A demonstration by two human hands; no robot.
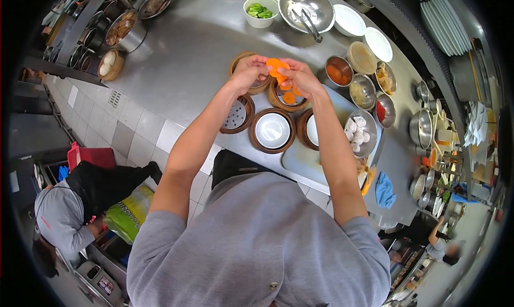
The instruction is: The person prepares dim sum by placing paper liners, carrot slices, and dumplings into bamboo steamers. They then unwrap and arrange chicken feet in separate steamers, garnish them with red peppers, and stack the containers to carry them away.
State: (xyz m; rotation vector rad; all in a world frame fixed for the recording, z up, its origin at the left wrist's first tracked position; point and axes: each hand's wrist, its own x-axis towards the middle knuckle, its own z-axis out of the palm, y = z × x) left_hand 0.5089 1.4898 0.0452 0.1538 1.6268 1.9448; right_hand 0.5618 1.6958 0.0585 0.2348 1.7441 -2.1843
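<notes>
My left hand [250, 72] and my right hand [301, 78] meet over the steamer baskets, both closed on orange carrot slices [278, 67] between their fingertips. Below my right hand, more carrot slices [289, 97] lie in a round bamboo steamer [286, 108]. Another steamer [241, 56] sits under my left hand, partly hidden by it. Nearer my body are a steamer with a perforated metal base [235, 116] and one holding a white bowl [272, 131]. A further white bowl [312, 130] in a steamer is partly covered by my right forearm.
Metal bowls of ingredients, including white pieces [357, 134] and red bits [381, 111], stand at right. A mixing bowl [306, 8] with tongs [311, 27] is at the back. A blue cloth [385, 190] lies at right. A co-worker [67, 210] bends at lower left; another person [436, 243] is at lower right.
</notes>
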